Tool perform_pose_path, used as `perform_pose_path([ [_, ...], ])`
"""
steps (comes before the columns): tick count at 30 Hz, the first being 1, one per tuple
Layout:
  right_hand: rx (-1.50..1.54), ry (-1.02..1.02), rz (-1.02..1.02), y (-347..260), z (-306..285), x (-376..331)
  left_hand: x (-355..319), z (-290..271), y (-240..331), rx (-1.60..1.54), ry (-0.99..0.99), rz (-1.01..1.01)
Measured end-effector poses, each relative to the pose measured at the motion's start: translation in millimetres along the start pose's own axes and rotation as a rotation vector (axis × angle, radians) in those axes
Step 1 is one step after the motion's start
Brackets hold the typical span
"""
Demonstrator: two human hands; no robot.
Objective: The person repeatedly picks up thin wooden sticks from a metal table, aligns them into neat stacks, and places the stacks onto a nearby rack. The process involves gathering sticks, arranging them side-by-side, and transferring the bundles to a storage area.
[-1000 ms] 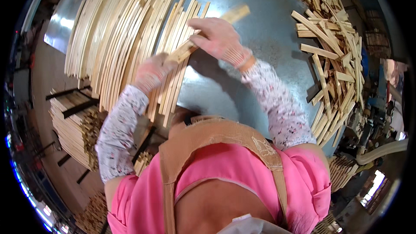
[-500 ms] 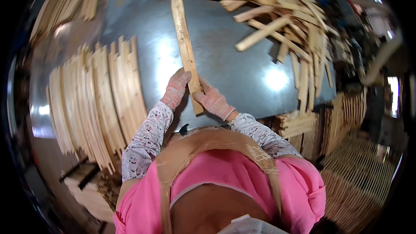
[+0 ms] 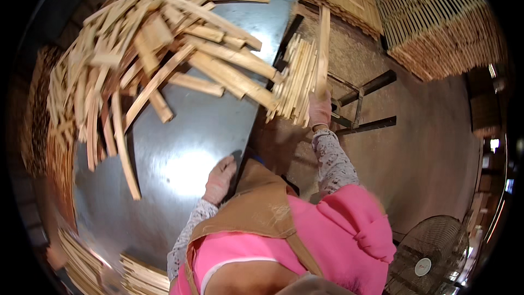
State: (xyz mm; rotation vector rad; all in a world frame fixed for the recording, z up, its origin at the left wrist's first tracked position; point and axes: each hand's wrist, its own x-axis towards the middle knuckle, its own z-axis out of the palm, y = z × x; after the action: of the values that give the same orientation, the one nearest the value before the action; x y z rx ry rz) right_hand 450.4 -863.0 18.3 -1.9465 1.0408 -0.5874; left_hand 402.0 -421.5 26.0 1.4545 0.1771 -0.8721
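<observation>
My right hand [image 3: 320, 110], in a pinkish glove, grips the near end of a pale wooden strip [image 3: 323, 43]. The strip points away from me, over the right side of a stack of similar wooden strips [image 3: 297, 76] beside the table edge. Near the right-hand edge of the grey metal table [image 3: 164, 180] is my left hand [image 3: 220, 179], also gloved, its fingers curled together with nothing seen in them. A large loose heap of wooden strips [image 3: 158, 43] covers the far left of the table.
A black metal frame [image 3: 360, 95] stands on the floor right of the strip stack. Slatted wooden panels [image 3: 442, 22] are piled at the far right. A round fan [image 3: 428, 257] stands at the lower right. More bundled strips [image 3: 144, 276] lie at the lower left.
The view has turned right. Both hands held one strip over the table; now my left has let go, and my right has carried a strip past the table edge to the stack.
</observation>
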Motion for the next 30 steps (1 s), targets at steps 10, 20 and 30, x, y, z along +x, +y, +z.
perform_pose_path([
  [10,-0.479,-0.112,0.472,200,51,110,51,39,12,0.154,0.045,-0.256],
  [20,-0.68,-0.562,-0.113,191,66,110,36,30,73,0.944,0.308,0.485],
  [30,-0.889,-1.542,-0.137,103,89,-15,-6,-203,52,1.169,1.7,-0.04],
])
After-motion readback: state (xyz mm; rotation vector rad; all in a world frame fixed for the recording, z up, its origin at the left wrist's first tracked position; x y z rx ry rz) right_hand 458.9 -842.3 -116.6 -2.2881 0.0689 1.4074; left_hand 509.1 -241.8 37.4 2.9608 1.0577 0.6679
